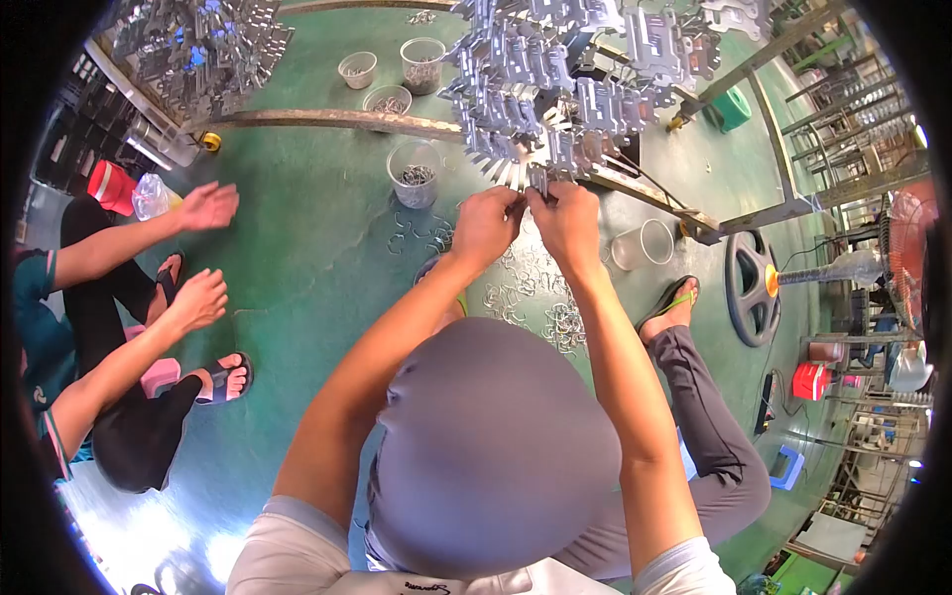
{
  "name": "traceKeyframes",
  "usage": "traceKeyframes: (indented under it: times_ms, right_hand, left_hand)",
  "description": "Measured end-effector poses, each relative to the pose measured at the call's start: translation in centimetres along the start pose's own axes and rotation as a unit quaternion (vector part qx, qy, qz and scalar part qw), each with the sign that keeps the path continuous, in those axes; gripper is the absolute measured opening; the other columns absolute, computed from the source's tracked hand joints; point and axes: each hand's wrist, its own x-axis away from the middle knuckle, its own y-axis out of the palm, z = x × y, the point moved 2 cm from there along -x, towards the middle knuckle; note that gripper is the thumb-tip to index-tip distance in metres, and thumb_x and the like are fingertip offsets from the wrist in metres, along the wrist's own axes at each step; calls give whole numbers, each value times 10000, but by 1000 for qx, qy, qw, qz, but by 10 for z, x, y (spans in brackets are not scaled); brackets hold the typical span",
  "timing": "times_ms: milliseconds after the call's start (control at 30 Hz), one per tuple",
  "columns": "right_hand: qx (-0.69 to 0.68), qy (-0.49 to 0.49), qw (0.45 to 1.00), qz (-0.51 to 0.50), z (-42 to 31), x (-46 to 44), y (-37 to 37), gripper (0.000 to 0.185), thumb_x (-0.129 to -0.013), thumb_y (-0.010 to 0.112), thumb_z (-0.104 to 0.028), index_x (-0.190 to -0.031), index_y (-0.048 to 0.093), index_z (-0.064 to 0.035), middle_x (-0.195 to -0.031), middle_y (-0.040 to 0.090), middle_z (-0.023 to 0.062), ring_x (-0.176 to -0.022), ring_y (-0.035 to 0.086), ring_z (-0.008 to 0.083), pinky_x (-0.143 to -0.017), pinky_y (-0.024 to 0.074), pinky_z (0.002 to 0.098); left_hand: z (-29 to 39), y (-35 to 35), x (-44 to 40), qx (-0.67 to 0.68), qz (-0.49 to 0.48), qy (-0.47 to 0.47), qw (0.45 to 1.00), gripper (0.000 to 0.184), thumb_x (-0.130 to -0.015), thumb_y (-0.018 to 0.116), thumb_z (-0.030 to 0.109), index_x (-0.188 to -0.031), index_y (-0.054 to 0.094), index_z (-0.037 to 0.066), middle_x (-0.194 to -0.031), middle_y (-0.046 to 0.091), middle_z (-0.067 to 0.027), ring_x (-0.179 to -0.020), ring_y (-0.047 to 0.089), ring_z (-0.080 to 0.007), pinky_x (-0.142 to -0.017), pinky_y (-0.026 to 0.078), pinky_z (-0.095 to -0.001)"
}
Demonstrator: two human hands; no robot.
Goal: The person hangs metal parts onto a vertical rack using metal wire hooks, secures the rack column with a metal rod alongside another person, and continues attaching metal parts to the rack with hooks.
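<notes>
Large bunches of flat, shiny stamped metal plates (595, 104) hang from a frame at the top centre. My left hand (484, 230) is raised to the lower edge of the bunch, its fingers pinched together; what they hold is too small to make out. Right beside it, my right hand (566, 223) is also closed, thumb and finger pinching the low end of a metal plate (539, 179). The fingertips of both hands nearly meet. Below them, many small bent wire hooks (526, 283) lie scattered on the green floor.
Clear plastic cups with small metal pieces, like one cup (415, 175), stand left of the bunch. An overturned cup (645, 245) lies at right, near a fan (904, 243) and its wheel-shaped base (754, 288). A co-worker's hands (206, 208) are at left, by another hanging bunch (198, 55).
</notes>
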Motion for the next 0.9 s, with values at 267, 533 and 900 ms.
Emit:
traceKeyframes:
  times_ms: [267,533,900]
  right_hand:
    - [45,34,998,-17,0,-18,8,253,-843,763,-176,-848,726,74,-751,668,292,-738,680,465,-674,533,482]
    - [5,77,995,-60,5,-16,8,226,-940,711,-148,-938,740,76,-696,746,159,-618,757,202,-586,584,308]
    - [24,115,992,-55,0,-1,-9,244,-914,698,-145,-832,705,85,-600,690,179,-586,741,258,-623,577,387]
  left_hand:
    - [-26,8,-9,434,10,-420,797,196,-969,664,116,-1080,644,-45,-982,663,-118,-849,707,-248,-751,587,-385]
    - [-56,20,-29,591,-21,-376,713,251,-1005,663,215,-1075,626,-23,-1026,704,-144,-948,705,-256,-860,596,-367]
    - [-42,32,-25,531,-82,-385,750,326,-1001,704,261,-1049,652,-57,-981,734,-163,-853,740,-254,-788,642,-353]
